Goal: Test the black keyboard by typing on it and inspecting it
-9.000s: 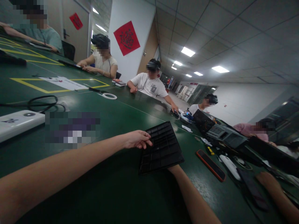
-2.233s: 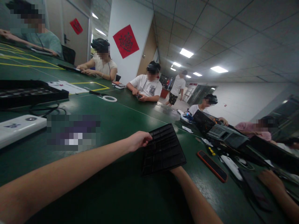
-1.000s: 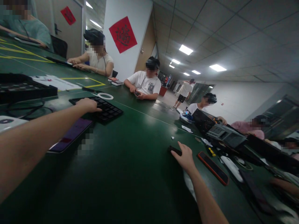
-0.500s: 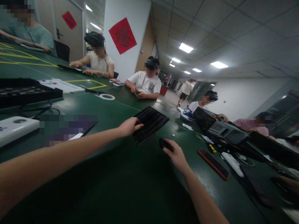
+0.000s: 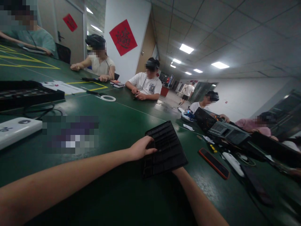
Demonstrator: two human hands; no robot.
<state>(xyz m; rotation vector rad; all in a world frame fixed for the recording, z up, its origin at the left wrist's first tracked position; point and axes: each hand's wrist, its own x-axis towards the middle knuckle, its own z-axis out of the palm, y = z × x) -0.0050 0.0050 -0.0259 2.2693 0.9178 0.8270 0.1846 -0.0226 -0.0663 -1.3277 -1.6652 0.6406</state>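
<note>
A flat black ribbed plastic tray (image 5: 170,146) is held tilted above the green table in front of me. My left hand (image 5: 142,148) grips its left side, thumb lying across the ribbed face and fingers closed at the edge. Behind the tray's lower right part is my right hand (image 5: 179,171); only the wrist and the heel of the hand show. Its fingers, and the small black object it carried, are hidden by the tray.
A phone with a red-orange case (image 5: 213,163) lies to the right, near an opened metal device (image 5: 225,133). On the left are a white case (image 5: 18,131), a black compartment box (image 5: 30,94) and a white tape ring (image 5: 108,98). Several people sit around the table.
My left hand has brought the black tray down, right and closer, turning its ribbed face towards me. My right hand, which held a small black object beside it, has gone behind the tray.
</note>
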